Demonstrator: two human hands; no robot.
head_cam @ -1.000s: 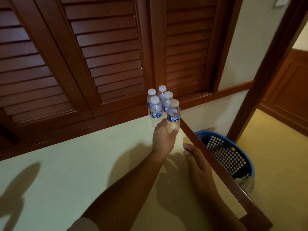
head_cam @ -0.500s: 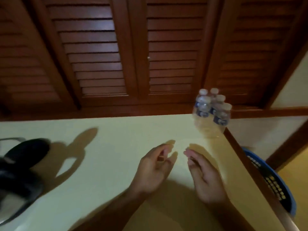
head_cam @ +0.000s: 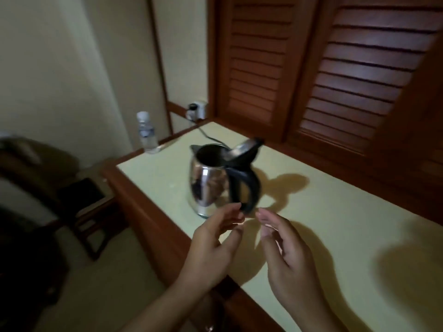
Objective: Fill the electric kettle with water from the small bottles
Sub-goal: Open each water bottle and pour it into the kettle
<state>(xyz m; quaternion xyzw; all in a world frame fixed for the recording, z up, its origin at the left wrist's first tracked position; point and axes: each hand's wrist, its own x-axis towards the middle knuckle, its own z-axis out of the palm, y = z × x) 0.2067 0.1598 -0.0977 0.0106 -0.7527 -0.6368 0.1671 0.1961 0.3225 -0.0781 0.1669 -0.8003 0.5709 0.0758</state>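
- A shiny steel electric kettle (head_cam: 208, 183) with a black plastic handle (head_cam: 248, 185) stands upright in the middle of the frame. It rests on a pale yellow countertop (head_cam: 335, 224) edged in reddish wood. Its hinged lid (head_cam: 244, 149) is tipped up, leaving the mouth open (the inside reads only as dark).
- The left hand (head_cam: 213, 248) comes up from the lower centre and holds nothing, its fingers loosely extended and a little spread. Its fingertips (head_cam: 236, 209) lie in front of the foot of the handle; the blur hides whether they touch it.
- The right hand (head_cam: 285, 257) is beside it at lower centre-right, also empty, with fingers relaxed and slightly bent. Its fingertips (head_cam: 262, 215) are just right of the handle's foot, apart from it.
- The kettle sits just above both hands in the picture, with the handle turned toward them and the spout (head_cam: 194, 147) toward the upper left.
- A small clear plastic bottle (head_cam: 146, 134) with a white cap stands upright at the counter's far corner, upper left of centre, well apart from the hands.
- A black cord (head_cam: 208, 136) runs from behind the kettle to a white wall socket (head_cam: 197, 109) above that corner.
- Brown louvred wooden doors (head_cam: 347, 68) fill the upper right, and a dark chair (head_cam: 36, 178) is blurred at the left edge.
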